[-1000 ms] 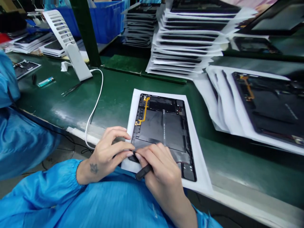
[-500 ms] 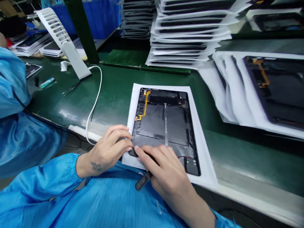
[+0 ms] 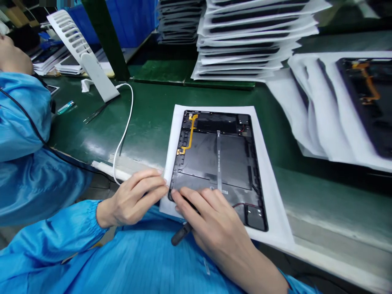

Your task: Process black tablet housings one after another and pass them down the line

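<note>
An opened tablet housing (image 3: 202, 157) lies on a white foam sheet (image 3: 274, 204), its dark inside facing up. A yellow flex cable (image 3: 192, 132) runs along its upper left. My left hand (image 3: 134, 198) is at the housing's lower left edge, fingers pressed together; whatever sits between the fingertips is too small to make out. Across the lower left corner rests my right hand (image 3: 211, 220), index fingertip on the frame. It is closed around a black-handled tool (image 3: 181, 234), whose handle sticks out below the palm; its working end is hidden.
A tall stack of sheet-wrapped panels (image 3: 245, 45) stands behind. To the right another tablet housing (image 3: 373, 110) lies on layered sheets. At left are a white stand (image 3: 94, 73), its white cable (image 3: 130, 110), tweezers (image 3: 95, 113) and a co-worker's blue sleeve (image 3: 24, 110).
My view has shifted slightly, so the housing appears a little further right. My left fingertips have drawn back slightly from the housing's edge. A co-worker's hand has come into view at upper left.
</note>
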Tool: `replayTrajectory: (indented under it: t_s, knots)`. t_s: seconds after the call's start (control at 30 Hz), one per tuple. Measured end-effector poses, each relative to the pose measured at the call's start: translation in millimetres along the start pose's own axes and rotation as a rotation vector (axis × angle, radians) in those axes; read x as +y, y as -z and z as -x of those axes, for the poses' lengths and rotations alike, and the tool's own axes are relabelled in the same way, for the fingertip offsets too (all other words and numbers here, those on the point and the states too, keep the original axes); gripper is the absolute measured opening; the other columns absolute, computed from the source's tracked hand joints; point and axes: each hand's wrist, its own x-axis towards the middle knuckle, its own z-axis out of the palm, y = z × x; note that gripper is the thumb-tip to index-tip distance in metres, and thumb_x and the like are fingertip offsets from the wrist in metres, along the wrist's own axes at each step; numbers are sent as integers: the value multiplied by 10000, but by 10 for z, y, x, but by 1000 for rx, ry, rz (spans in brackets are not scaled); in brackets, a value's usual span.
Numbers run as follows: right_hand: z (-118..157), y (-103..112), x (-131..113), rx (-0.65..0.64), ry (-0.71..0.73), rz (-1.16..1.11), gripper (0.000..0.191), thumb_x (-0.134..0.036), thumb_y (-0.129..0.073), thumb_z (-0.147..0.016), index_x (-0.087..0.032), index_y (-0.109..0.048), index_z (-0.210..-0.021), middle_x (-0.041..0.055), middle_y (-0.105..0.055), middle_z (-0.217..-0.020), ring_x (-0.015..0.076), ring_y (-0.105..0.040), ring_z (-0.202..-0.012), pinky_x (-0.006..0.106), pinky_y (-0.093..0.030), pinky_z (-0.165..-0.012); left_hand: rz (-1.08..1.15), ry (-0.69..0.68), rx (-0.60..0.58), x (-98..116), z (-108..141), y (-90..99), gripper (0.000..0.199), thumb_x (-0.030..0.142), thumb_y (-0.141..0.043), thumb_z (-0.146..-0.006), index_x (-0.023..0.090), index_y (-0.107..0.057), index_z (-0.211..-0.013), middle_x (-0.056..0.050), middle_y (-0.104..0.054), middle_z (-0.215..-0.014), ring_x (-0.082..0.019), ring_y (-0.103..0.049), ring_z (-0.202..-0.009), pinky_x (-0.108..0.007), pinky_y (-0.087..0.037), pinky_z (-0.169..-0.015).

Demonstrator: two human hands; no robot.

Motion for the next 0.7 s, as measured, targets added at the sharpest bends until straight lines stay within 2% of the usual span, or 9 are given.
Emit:
replayTrajectory:
  t_s: [0.2, 0.27, 0.33, 0.4, 0.43, 0.5, 0.57, 0.63, 0.7]
  knots:
    - [4, -8, 5, -14, 39, 16, 277, -112, -414, -1037, -50, -664, -1137, 109, -706, -1071, 217, -453, -782, 368, -345, -672, 0, -84, -66, 20, -27, 25, 302, 112, -391, -1050, 18, -678, -1066, -153, -716, -1028, -267, -649, -1096, -377, -638, -896]
    - [-25, 57, 13, -23, 6, -30, 320, -264, -424, -1070, -55, -657, -1138, 104, -704, -1049, 214, -489, -797, 362, -386, -700, 2, -112, -84, 22, -69, 50, 319, 119, -377, -1054, 12, -678, -1059, -158, -721, -1021, -270, -665, -1066, -381, -641, -888]
    - [-65, 169, 40, -39, -34, -86, 560, -510, -347, -1063, -42, -634, -1175, 123, -692, -1052, 219, -536, -845, 349, -435, -742, 4, -134, -109, 33, -100, 73, 309, 104, -388, -1044, 10, -682, -1032, -167, -722, -1029, -282, -677, -1056, -391, -640, -886]
    - [-105, 291, 81, -50, -66, -77, 715, -627, -253, -1025, -38, -607, -1223, 127, -681, -1015, 215, -559, -847, 331, -451, -728, -2, -154, -139, 46, -108, 86, 286, 74, -406, -1025, 25, -684, -979, -172, -723, -1037, -293, -682, -1063, -395, -639, -871]
    - [-121, 339, 101, -41, -75, -37, 683, -605, -253, -1035, -51, -602, -1228, 111, -675, -966, 209, -557, -811, 324, -440, -692, -5, -164, -150, 49, -102, 86, 275, 63, -414, -1018, 33, -681, -957, -173, -724, -1040, -297, -683, -1067, -394, -640, -859]
    - [-138, 390, 130, -7, -70, 64, 474, -450, -320, -1081, -95, -612, -1197, 62, -652, -847, 192, -521, -703, 319, -388, -614, 11, -159, -146, 36, -75, 70, 254, 61, -426, -1015, 39, -677, -976, -169, -725, -1049, -293, -678, -1080, -388, -638, -855]
    - [-132, 378, 136, 15, -52, 111, 297, -286, -392, -1085, -122, -621, -1179, 33, -632, -784, 179, -494, -645, 322, -350, -581, 64, -91, -119, -4, -45, 35, 232, 66, -443, -1016, 43, -669, -1065, -155, -722, -1072, -278, -658, -1128, -389, -627, -911]
    - [-109, 328, 128, -9, -48, 78, 249, -173, -433, -1060, -130, -620, -1219, 36, -644, -812, 171, -513, -669, 310, -361, -596, 136, 23, -102, -64, -33, -8, 231, 94, -482, -1016, 65, -644, -1178, -154, -706, -1154, -277, -604, -1244, -421, -589, -1011]
    - [-82, 278, 115, -57, -40, 11, 317, -80, -435, -1028, -139, -607, -1288, 62, -672, -914, 175, -545, -750, 301, -398, -646, 220, 110, -148, -129, -47, -48, 304, 198, -531, -1028, 97, -592, -1308, -177, -635, -1341, -292, -507, -1383, -475, -522, -1109]
